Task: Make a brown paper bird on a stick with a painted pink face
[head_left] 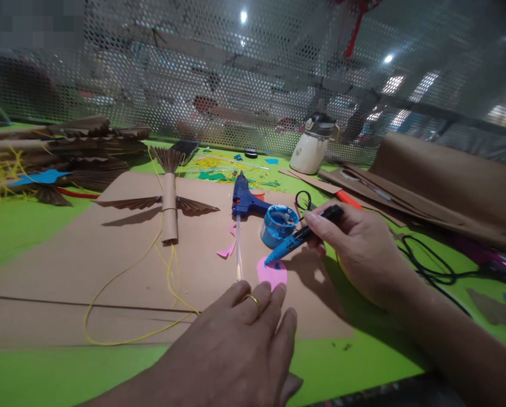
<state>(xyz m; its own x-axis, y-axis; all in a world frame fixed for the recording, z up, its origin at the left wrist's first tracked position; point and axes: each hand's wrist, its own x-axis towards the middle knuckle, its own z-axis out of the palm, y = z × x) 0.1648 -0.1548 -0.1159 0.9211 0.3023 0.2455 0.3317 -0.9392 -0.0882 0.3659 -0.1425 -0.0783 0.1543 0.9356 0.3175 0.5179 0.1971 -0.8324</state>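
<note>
In my right hand point(358, 243) is a black marker point(301, 233) whose front end is coated in blue paint. Its blue tip touches a small round pink paper point(272, 276), which carries a few blue marks. My left hand point(248, 328), wearing a ring, lies flat with its fingertips on the lower edge of that paper. Just behind the tip stands an open jar of blue paint point(277, 227). A blue glue gun point(246, 198) with a clear glue stick point(238, 249) rests beside the jar. Pink scraps point(227, 250) lie left of the stick.
A paper-tube figure with pleated wings point(169, 209) and yellow string point(121, 271) sits on brown paper point(57, 271). Similar figures point(66, 147) are piled at left. A white jug point(310, 147) stands at the back; cardboard sheets point(452, 186) and a black cable point(431, 260) are at right.
</note>
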